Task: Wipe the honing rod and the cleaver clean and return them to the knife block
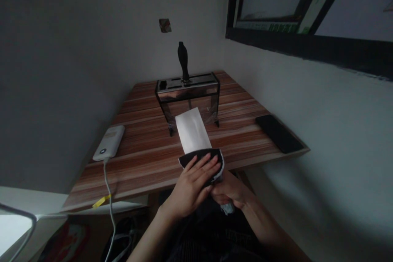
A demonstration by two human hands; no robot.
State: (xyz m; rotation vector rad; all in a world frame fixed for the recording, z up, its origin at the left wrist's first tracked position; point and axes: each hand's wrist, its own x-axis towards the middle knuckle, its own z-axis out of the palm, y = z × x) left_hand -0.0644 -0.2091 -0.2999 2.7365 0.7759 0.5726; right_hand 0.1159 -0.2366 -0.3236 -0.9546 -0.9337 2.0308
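Observation:
A broad pale cleaver blade [193, 131] points away from me over the front of the wooden table [144, 159]. A dark cloth with a light edge [215, 156] is wrapped over the base of the blade. My left hand [192, 186] lies on top of the cloth, fingers laid along it, pressing it round the blade. My right hand [232, 193] is closed below and to the right, around what looks like the cleaver's handle, which is mostly hidden. Behind the blade stands a shiny metal knife rack [188, 90] with one black-handled knife [183, 60] upright in it.
A white power bank [109, 142] lies at the table's left edge, its cable [108, 196] hanging down off the front. A black phone [279, 133] lies near the right edge. Walls close in on the left and right, with a dark-framed window [307, 41] high on the right.

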